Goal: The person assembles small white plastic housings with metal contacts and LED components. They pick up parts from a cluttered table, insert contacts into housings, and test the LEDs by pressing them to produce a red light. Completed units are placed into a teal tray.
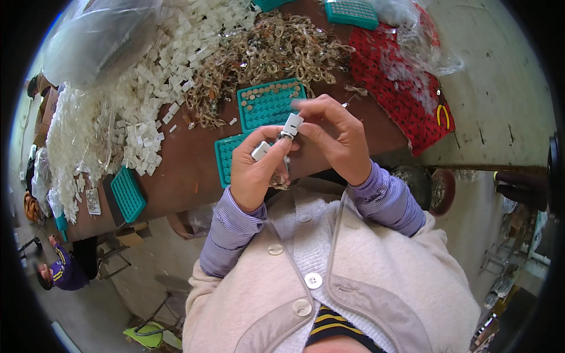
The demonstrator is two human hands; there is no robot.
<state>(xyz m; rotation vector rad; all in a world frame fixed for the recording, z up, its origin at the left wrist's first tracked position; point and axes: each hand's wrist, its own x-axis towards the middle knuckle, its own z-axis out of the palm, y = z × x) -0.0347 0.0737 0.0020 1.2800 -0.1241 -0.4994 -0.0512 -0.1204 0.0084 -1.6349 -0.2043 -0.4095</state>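
Above the table's near edge, my left hand [254,167] is closed, its thumb and fingers pinching a small white plastic housing [292,123] with a dark slot. A second white plastic piece [261,151] is held in the same hand, and a loop of clear cable [279,180] hangs below the thumb. My right hand [334,136] has thumb and forefinger apart at the housing's right side; the thumb is close to or touching it, and the forefinger tip is blurred. Just beyond my hands lies a teal tray [272,122] with small round discs in some of its pockets.
Another teal tray [223,157] is partly behind my left hand. Farther back lie a heap of coiled cables [271,50] and a pile of white plastic pieces [159,73]. Right of these are red patterned cloth [391,88] and yellow-handled pliers [442,116]. A person [65,267] is at far left.
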